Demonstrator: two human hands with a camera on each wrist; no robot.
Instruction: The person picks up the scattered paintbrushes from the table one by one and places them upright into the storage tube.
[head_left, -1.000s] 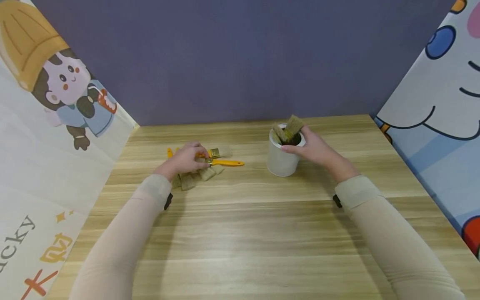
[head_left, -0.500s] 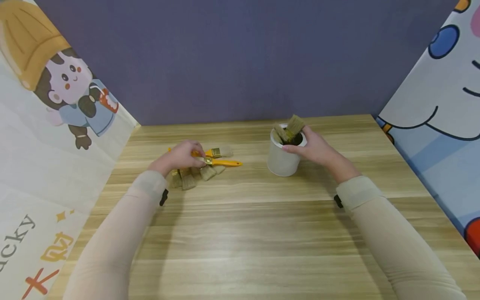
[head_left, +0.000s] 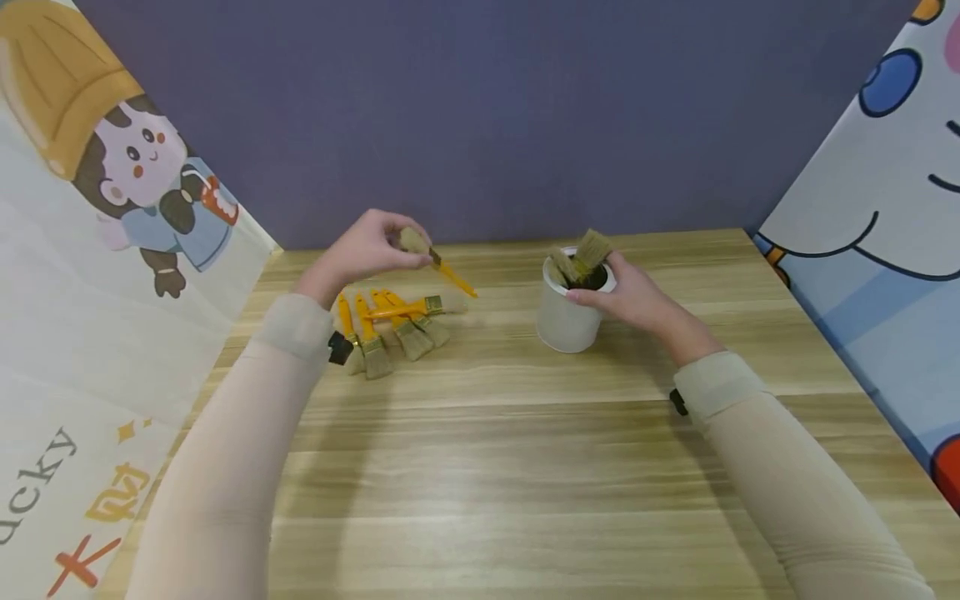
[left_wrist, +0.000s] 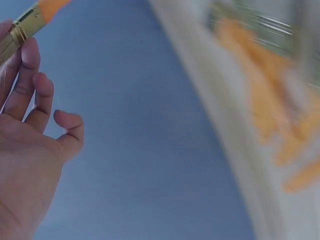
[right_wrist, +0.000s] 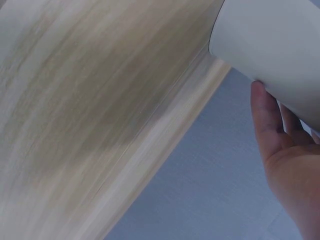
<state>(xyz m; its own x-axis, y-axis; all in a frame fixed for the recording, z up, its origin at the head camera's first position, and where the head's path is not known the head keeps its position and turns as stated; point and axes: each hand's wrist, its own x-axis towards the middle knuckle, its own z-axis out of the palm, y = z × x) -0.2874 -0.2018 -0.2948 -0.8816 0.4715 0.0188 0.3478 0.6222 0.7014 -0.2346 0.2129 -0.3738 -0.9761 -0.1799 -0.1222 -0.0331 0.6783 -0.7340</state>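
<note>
The paintbrush (head_left: 440,265) is raised above the table (head_left: 487,467), its handle slanting down. The left hand (head_left: 371,246) pinches it near the bristle end, the other fingers loosely bent. It should be light, with stiff handle and soft bristles; the metal band seems the surest place to hold. The right hand (head_left: 633,293), half open, grips the white pot (head_left: 566,323) near its rim. Bristles of the standing brushes (head_left: 592,248) partly block its mouth. Leftward, one crossing brush (head_left: 397,311) covers part of the lying brushes (head_left: 411,342).
</note>
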